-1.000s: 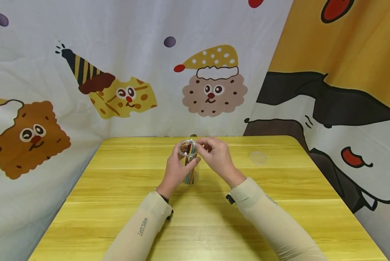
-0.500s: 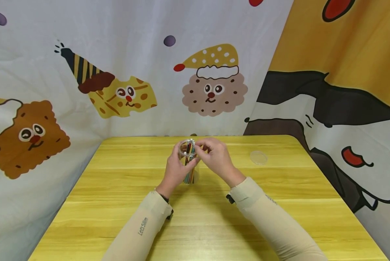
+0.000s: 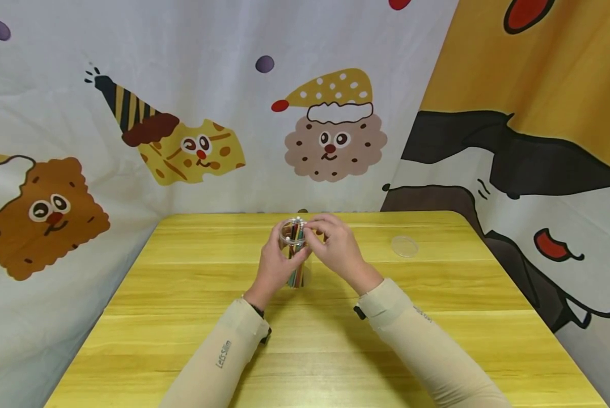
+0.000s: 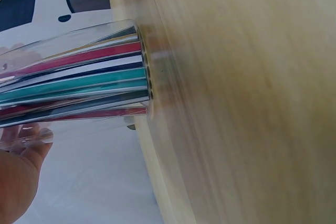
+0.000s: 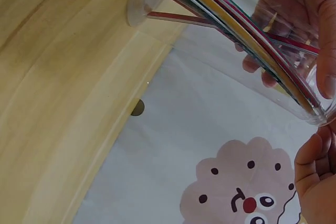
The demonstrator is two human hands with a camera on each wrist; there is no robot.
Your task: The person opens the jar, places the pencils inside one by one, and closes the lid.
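A clear plastic jar (image 3: 286,242) with slim coloured pencils (image 3: 297,277) inside stands over the middle of the far table half. My left hand (image 3: 274,263) grips the jar near its rim, thumb across the front. My right hand (image 3: 338,246) is at the right side of the rim, thumb and forefinger pinching at the pencil tops, which show pale ends. In the left wrist view, the pencils (image 4: 105,80) run to the jar's base close to the tabletop. In the right wrist view, the pencils (image 5: 236,24) lean inside the jar; the right fingertips are partly hidden by the rim.
A round clear lid (image 3: 404,246) lies on the wooden table (image 3: 305,351) to the right of the hands. Behind the table's far edge hangs a curtain (image 3: 208,56) printed with cartoon biscuits.
My right hand has shifted very slightly left at the jar's rim. The left hand keeps its hold on the jar, and the lid has not moved.
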